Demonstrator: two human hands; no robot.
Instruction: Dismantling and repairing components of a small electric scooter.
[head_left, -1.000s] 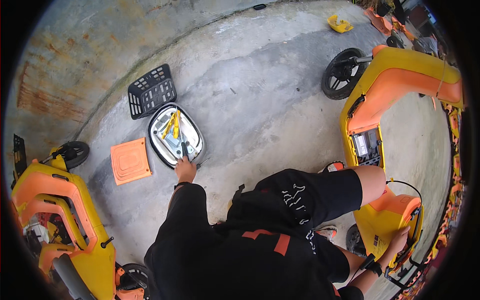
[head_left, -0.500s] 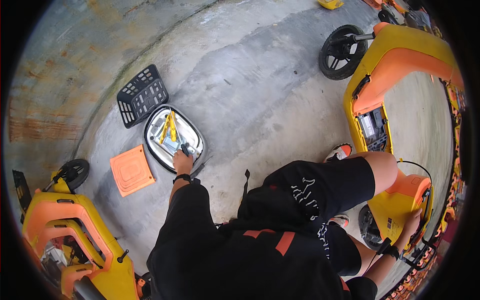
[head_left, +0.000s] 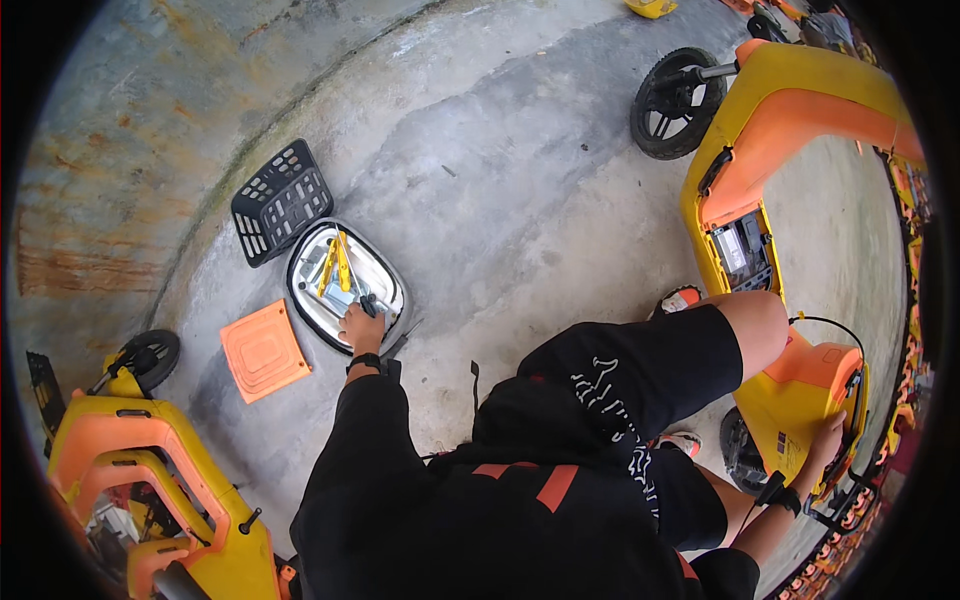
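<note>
Farther in over the white-lined tub point(head_left: 380, 273) than a second ago, the left hand point(head_left: 361, 328) is curled at a dark tool point(head_left: 370, 304); whether it is gripped cannot be told. Yellow tools point(head_left: 344, 274) are held inside the tub, on the floor point(head_left: 520, 230). Beside the tub, a black basket point(head_left: 286, 207) and orange panel point(head_left: 265, 350) are laid. Well right of the tub, a yellow-orange scooter point(head_left: 780, 420) is touched by the right hand point(head_left: 827, 440), grip unclear.
</note>
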